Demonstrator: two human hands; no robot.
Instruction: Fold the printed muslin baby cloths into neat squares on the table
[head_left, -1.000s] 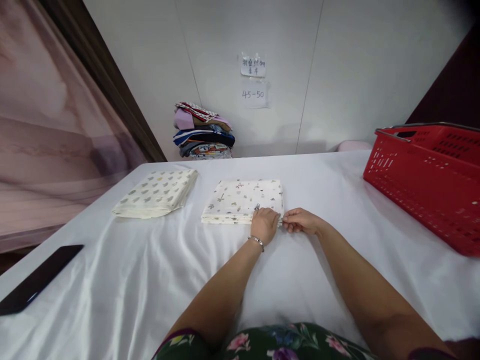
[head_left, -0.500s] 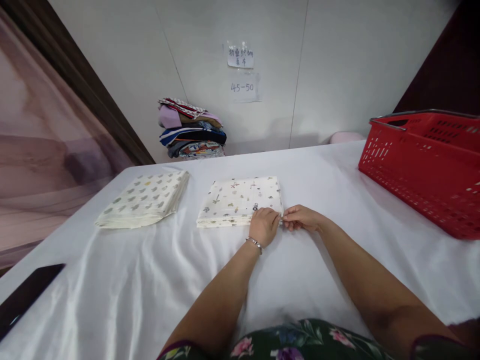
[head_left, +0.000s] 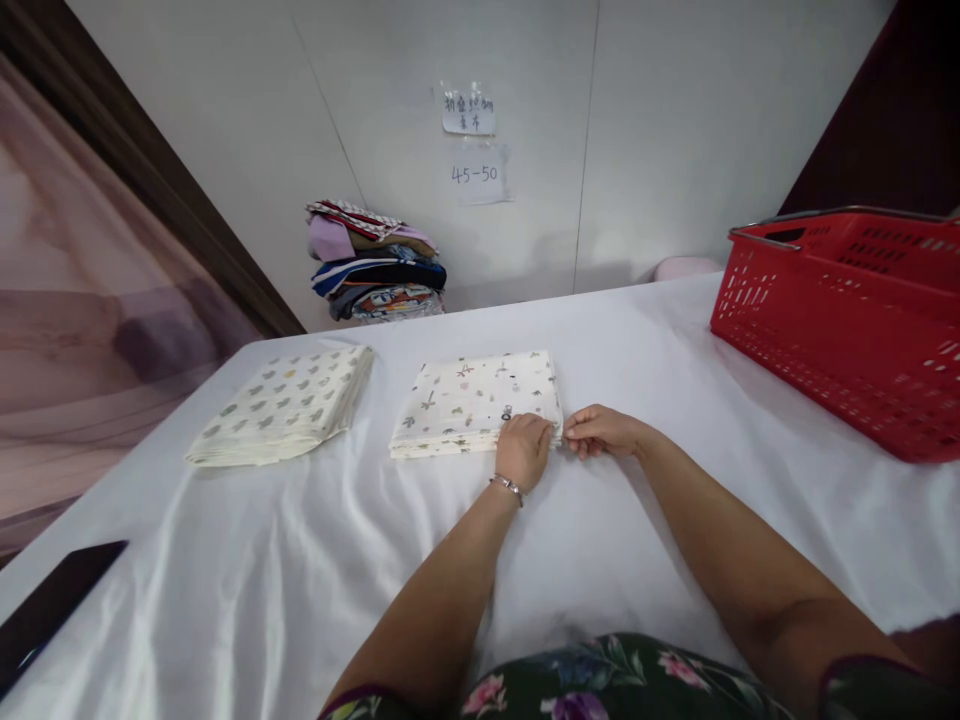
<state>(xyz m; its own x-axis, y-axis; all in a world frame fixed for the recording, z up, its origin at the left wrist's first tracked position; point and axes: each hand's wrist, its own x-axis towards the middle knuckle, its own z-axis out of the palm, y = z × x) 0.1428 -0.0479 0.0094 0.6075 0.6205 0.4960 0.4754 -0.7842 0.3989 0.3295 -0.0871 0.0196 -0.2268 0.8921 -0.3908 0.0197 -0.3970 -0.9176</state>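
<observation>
A folded white cloth (head_left: 472, 390) with small printed plants and figures lies on the white-covered table in front of me. My left hand (head_left: 523, 448), with a bracelet at the wrist, is closed over its near right corner, fingers on top and thumb at the side. At that same corner, my right hand (head_left: 598, 432) pinches the edge of the cloth between thumb and forefinger, the other fingers curled under. To the left lies another folded cloth (head_left: 281, 405), cream with rows of grey-green shapes, touched by neither hand.
A red plastic basket (head_left: 832, 330) stands on the right of the table (head_left: 300, 580). Behind the far edge is a stack of folded fabrics (head_left: 375, 265) against the wall. A dark flat object (head_left: 56, 600) lies at the near left, beside a sheer pink curtain (head_left: 97, 300).
The view has shifted slightly. My left hand has slid a little to the left, away from the right fingertips. My right hand keeps its pinch at the corner.
</observation>
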